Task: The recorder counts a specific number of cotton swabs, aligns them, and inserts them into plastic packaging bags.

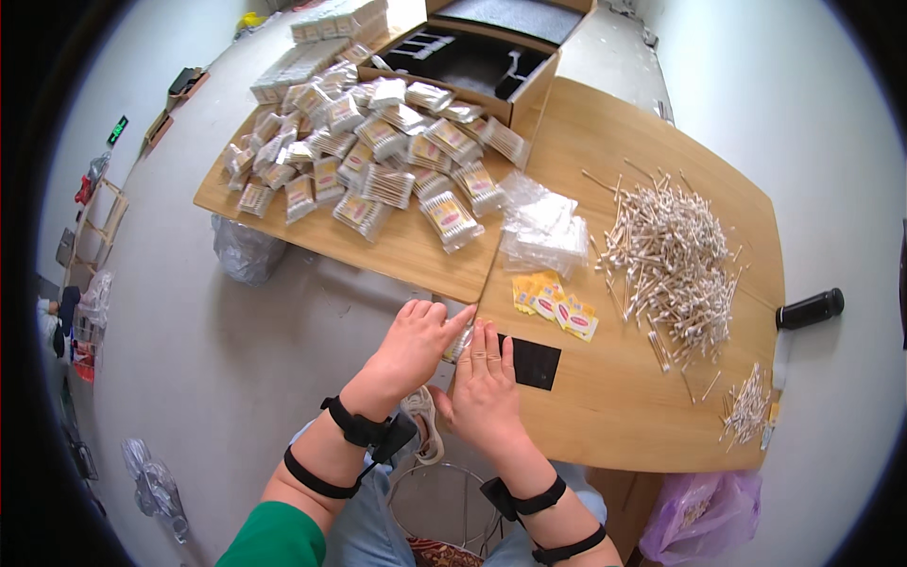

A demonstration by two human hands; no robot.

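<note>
My left hand (412, 346) is at the table's edge, its index finger stretched out and the other fingers curled. Under it, a small clear bag of cotton swabs (458, 346) partly shows, gripped by the left hand; much of it is hidden. Beside the bag, my right hand (486, 386) lies flat with fingers extended over the table edge and the black mat (531, 363). Beyond the mat are fanned yellow-and-white cards (559, 304) and a stack of clear plastic bags (543, 227).
Filled swab packets (378, 156) are heaped at the back left, near an open cardboard box (524, 90). A big pile of loose cotton swabs (671, 255) and a smaller swab pile (746, 411) lie on the right. A purple bag (704, 515) hangs below the table (605, 416).
</note>
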